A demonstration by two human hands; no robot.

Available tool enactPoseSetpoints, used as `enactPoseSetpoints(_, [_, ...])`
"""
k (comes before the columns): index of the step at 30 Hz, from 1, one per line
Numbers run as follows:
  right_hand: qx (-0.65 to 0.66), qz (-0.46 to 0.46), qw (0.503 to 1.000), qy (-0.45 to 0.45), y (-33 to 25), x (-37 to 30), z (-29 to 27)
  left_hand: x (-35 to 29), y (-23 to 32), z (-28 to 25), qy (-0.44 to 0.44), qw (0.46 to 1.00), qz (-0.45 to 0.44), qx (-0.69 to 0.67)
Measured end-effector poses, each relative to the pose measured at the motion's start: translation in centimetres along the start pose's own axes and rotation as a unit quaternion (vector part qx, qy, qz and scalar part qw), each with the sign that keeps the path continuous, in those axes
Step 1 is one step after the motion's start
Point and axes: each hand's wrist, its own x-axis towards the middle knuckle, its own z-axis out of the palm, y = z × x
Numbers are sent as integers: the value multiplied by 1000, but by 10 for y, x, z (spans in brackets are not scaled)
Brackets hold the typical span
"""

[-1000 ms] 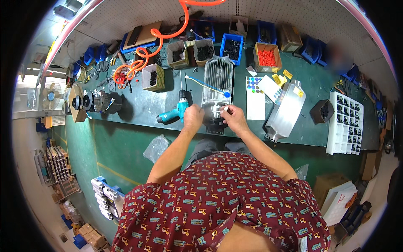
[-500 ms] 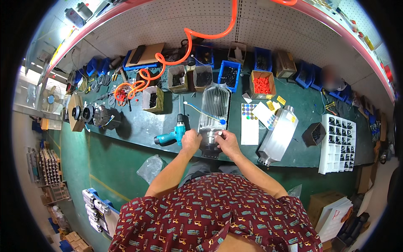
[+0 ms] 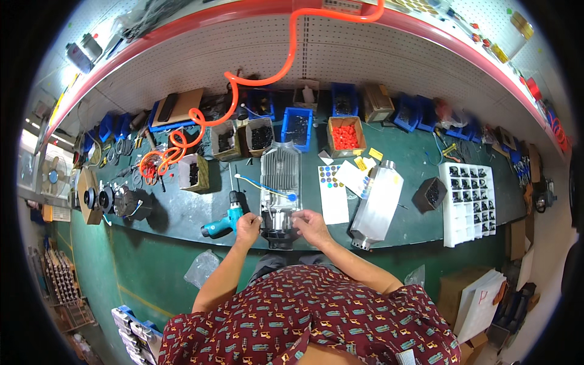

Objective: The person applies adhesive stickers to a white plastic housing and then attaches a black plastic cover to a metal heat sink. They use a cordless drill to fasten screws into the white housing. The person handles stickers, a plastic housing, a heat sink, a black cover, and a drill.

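Note:
A finned grey metal heater housing (image 3: pixel 281 167) lies lengthwise on the bench before me, with a black end part (image 3: pixel 280 239) at its near end. A cable with a round blue piece (image 3: pixel 292 198) lies across its middle. My left hand (image 3: pixel 248 229) is closed at the housing's near left edge; its fingertips hide whatever they grip. Opposite, at the right edge, my right hand (image 3: pixel 310 227) has its thumb and fingers drawn together, their contents too small to make out. A teal cordless drill (image 3: pixel 229 220) lies just left of my left hand.
A smooth silver casing (image 3: pixel 378 207) and a sticker sheet (image 3: pixel 334 204) lie to the right. Further right stand a black box (image 3: pixel 429 193) and a white compartment tray (image 3: pixel 447 213). Bins of small parts, one holding red caps (image 3: pixel 345 137), line the back. An orange coiled hose (image 3: pixel 291 52) hangs above.
My right hand has moved from over the housing's near end to its right edge. My left hand stays along the left edge. The whole view has shifted, with bench items lower and further left.

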Motion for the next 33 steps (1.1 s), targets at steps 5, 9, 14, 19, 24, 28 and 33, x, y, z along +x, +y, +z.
enactPoseSetpoints(5, [24,15,998,48,-12,-4,-22,-8,14,-1,13,998,28,54])
enactPoseSetpoints(9, [-20,-62,990,124,-4,29,-72,-21,28,2,20,997,55,53])
enactPoseSetpoints(14, [-275,-258,891,253,-62,129,-156,-34,29,-5,5,999,-6,-45])
enactPoseSetpoints(19, [-524,-159,815,190,-102,213,-175,-83,17,-38,20,999,-3,41])
enactPoseSetpoints(24, [-611,-5,778,146,-76,280,-179,-133,18,-69,44,997,-52,44])
enactPoseSetpoints(28, [-579,-7,794,186,-58,299,-191,-151,19,-73,83,994,-63,28])
enactPoseSetpoints(33, [-577,9,796,185,-62,294,-208,-141,45,-65,93,995,-42,20])
